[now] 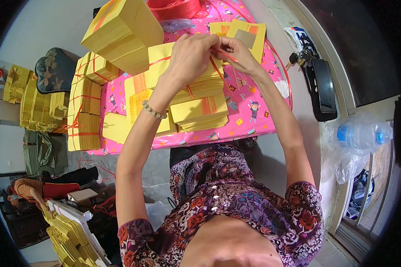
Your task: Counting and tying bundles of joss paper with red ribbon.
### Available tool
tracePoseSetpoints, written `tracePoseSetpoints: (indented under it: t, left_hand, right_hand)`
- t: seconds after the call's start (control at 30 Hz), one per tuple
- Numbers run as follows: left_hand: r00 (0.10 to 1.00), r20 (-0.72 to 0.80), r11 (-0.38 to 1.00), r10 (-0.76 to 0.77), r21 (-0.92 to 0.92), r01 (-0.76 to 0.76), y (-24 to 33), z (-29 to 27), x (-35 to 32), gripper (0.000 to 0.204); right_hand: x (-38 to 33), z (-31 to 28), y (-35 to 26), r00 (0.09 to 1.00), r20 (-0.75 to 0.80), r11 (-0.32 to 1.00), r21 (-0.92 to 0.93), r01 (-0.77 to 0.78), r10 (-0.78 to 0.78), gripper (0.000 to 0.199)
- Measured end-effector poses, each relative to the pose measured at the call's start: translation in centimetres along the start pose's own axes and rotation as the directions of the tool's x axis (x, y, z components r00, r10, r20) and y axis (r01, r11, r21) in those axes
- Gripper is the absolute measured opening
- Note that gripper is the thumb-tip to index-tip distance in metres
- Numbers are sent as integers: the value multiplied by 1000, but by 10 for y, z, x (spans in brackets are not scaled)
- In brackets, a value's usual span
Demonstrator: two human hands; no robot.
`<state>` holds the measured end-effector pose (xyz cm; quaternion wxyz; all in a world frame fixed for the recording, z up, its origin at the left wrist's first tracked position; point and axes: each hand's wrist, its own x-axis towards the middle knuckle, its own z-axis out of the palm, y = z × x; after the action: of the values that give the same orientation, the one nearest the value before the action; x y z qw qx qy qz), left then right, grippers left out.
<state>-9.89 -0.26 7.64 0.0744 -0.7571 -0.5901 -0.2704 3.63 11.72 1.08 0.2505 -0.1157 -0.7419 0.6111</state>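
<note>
A stack of yellow paper [205,86] lies on a pink patterned table, with red plastic string [216,66] running around it. Over the top of this stack, my left hand [191,55] has its fingers closed on the string at the right side. Close beside it, almost touching, my right hand [237,54] pinches a length of the same string between bent fingers. My left fingertips are partly hidden behind the hand. Loose yellow sheets [207,109] with orange marks lie under and in front of the stack.
A tall yellow paper block [124,33] stands at the back left. String-tied bundles [84,111] line the left edge of the pink tablecloth [249,124]. More yellow sheets [258,49] and a red string coil [178,9] lie farther back. At lower left another person [31,191] is near stacked paper.
</note>
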Motion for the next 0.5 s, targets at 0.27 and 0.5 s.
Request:
tracePoseSetpoints:
  t: [0.27, 0.5]
  left_hand:
    - [997, -26, 996, -68, -67, 66, 1, 2, -2, 10]
    - [989, -40, 958, -142, -258, 127, -6, 8, -3, 10]
  right_hand:
    - [-1, 4, 1, 1000, -11, 996, 90, 17, -16, 13]
    - [4, 0, 3, 1000, -16, 995, -101, -9, 7, 14]
